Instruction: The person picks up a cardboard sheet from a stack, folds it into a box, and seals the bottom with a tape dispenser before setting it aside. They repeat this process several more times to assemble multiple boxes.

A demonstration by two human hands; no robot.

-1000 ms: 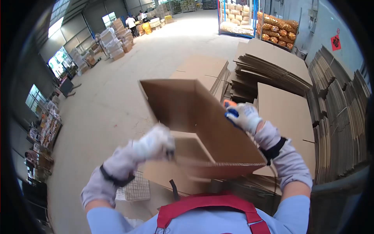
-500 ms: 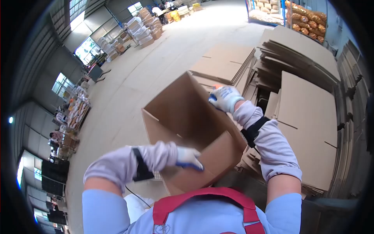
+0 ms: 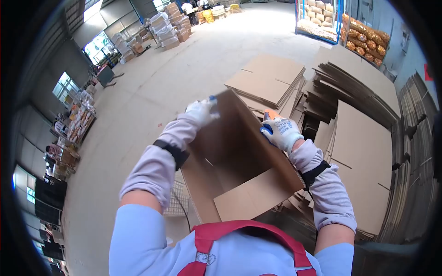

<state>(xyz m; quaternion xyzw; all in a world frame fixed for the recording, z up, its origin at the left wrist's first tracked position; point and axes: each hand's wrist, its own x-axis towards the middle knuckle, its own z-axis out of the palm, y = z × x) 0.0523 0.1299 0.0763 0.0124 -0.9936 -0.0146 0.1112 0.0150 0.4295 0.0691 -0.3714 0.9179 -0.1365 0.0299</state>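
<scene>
An open-topped cardboard box stands tilted in front of me, its inside in shadow. A cardboard flap folds inward on the side nearest me. My right hand, in a white glove with blue fingertips, is closed at the right rim. A small orange object shows beyond its fingers, mostly hidden by the hand; I cannot tell its kind. My left hand, gloved alike and blurred, is at the box's far left side with fingers apart.
Flat cardboard stacks lie beyond the box and to the right. More sheets stand along the right wall. A blue-framed rack and orange net sacks are at the back. A wire basket sits low left.
My left hand has left the near flap and moved up to the box's far left side. The flap now leans inward. My right hand has shifted slightly down and right along the rim.
</scene>
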